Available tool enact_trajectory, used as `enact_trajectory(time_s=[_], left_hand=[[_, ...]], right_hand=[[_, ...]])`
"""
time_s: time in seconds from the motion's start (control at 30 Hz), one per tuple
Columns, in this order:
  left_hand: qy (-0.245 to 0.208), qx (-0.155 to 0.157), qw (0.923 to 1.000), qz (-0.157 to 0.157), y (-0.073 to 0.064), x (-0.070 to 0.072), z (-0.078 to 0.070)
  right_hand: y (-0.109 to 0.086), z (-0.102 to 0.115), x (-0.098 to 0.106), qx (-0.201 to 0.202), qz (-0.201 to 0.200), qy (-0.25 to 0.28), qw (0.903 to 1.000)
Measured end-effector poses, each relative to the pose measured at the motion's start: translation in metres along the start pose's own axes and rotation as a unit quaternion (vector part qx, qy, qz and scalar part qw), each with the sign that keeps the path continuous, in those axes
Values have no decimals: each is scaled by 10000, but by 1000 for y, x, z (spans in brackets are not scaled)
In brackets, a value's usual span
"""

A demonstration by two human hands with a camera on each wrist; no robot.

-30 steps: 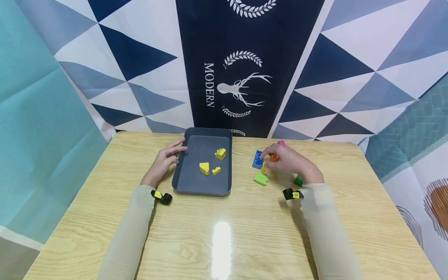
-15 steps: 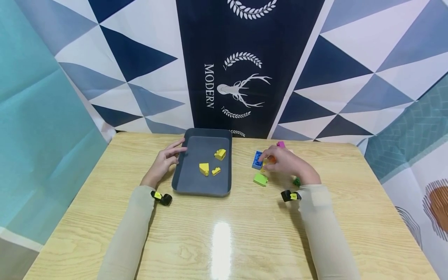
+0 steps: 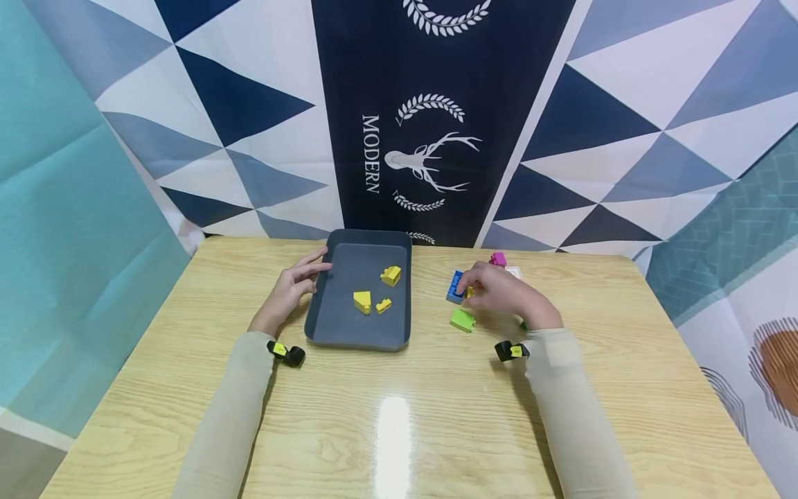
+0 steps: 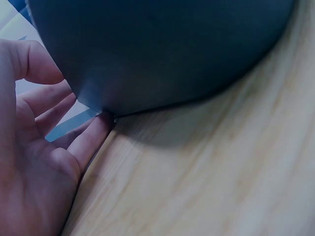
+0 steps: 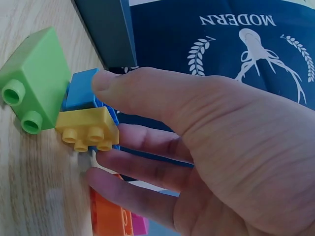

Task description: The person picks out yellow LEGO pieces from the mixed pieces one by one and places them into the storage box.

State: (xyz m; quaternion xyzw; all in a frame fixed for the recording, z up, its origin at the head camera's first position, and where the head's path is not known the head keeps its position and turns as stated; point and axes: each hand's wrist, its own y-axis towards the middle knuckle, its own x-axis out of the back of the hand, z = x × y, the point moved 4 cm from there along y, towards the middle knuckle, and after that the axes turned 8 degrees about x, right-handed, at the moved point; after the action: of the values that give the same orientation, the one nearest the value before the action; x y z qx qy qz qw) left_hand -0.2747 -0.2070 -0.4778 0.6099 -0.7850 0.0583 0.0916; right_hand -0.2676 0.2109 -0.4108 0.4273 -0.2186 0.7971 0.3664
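In the head view my left hand (image 3: 289, 291) rests at the left side of a dark grey tray (image 3: 321, 326), fingers extended to its rim. The left wrist view shows my fingertips right at the tray's wall (image 4: 162, 59). Three yellow toy bricks, one of them (image 3: 362, 301) with a slanted side, lie in the tray. My right hand (image 3: 499, 291) is over a loose group of bricks. Its thumb tip overlaps a blue brick (image 5: 81, 91) in the right wrist view, and its loosely bent fingers reach beside a yellow brick (image 5: 86, 123).
A light green brick (image 3: 463, 320) lies just in front of the right hand. Behind it are a magenta brick (image 3: 497, 258) and a white piece (image 3: 514, 272). An orange brick (image 5: 110, 214) sits below the fingers in the right wrist view. A patterned cloth (image 3: 274, 104) hangs behind the table.
The right hand has shifted slightly left, covering the orange brick in the head view and showing more of the magenta and white pieces. The left hand and tray stay put.
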Motion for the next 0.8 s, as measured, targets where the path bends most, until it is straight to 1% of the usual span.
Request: enact_trajectory(time_s=[0.13, 0.3, 0.37, 0.57, 0.8], left_hand=[[-40, 10, 10000, 9, 0, 0, -1], [-58, 36, 10000, 12, -1, 0, -1], [-46, 45, 10000, 11, -1, 0, -1], [-8, 80, 10000, 17, -1, 0, 0], [-29, 46, 10000, 5, 0, 0, -1]], right_hand=[[1, 0, -2, -16, 69, -70, 10000], [2, 1, -6, 95, 105, -246, 9996], [2, 0, -7, 57, 116, -261, 9996], [1, -2, -10, -230, 236, -28, 9995], [2, -3, -11, -193, 284, 95, 9994]])
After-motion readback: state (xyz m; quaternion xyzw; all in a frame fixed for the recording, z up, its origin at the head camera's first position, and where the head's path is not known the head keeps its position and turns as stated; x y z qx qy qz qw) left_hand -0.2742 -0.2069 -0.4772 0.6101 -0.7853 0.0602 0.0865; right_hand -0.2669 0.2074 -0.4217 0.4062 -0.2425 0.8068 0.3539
